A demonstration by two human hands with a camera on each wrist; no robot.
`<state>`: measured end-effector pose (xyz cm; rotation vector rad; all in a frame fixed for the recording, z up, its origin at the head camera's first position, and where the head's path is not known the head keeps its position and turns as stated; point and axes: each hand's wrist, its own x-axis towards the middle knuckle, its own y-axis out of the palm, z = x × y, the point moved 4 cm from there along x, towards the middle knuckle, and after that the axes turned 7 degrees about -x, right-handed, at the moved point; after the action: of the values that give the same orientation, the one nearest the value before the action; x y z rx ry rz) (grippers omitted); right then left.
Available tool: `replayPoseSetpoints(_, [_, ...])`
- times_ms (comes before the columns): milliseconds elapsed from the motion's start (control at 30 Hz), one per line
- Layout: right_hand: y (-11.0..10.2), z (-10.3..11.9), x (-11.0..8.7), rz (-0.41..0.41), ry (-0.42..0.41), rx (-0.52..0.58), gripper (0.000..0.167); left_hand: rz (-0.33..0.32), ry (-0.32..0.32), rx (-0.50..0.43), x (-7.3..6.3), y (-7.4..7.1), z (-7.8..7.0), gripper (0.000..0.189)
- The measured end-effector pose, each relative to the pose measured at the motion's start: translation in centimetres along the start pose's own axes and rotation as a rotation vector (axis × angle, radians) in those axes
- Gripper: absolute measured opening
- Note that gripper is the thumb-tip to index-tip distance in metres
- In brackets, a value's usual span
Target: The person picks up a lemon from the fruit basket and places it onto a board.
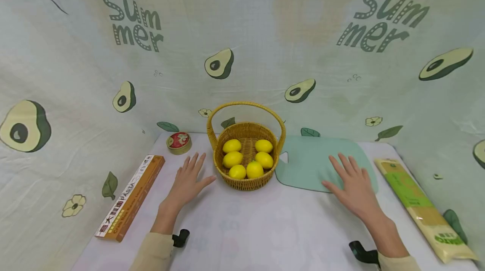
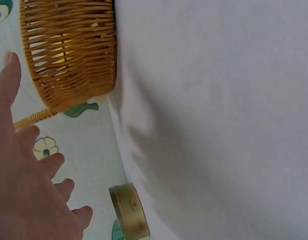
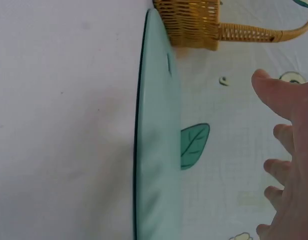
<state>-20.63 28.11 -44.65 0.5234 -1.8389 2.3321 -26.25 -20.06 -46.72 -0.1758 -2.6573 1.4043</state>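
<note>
A wicker basket with a tall arched handle stands at the middle back, holding several yellow lemons. My left hand hovers palm down over the table just left of the basket, fingers spread and nothing in them. In the left wrist view the basket's woven side shows beyond the thumb. Over the near right part of a pale green cutting board hangs my right hand, its fingers spread and holding nothing. The board lies flat beneath it in the right wrist view.
A round tin with a red lid sits at the back left. Along the left edge lies a pasta box, and along the right edge a long noodle packet. Avocado-printed cloth rises behind and on both sides.
</note>
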Motion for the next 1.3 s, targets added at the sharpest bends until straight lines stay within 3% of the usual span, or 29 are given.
replayPoseSetpoints(267, [-0.7,2.2,1.3,0.015,-0.057,0.045,0.087,0.011,0.019,-0.02,1.7,0.2,-1.3,0.102])
replayPoseSetpoints(700, [-1.9,6.8,3.5,0.042,-0.173,0.085,0.088,0.024,0.013,-0.045,2.4,1.1,-2.3,0.112])
replayPoseSetpoints(1067, [-0.9,9.8,4.5,0.124,-0.211,0.142,0.084,0.041,-0.008,-0.082,2.6,1.8,-2.0,0.117])
replayPoseSetpoints(1300, [0.1,11.7,4.9,0.156,-0.232,0.168,0.082,0.056,-0.032,-0.176,2.4,2.6,-1.6,0.118])
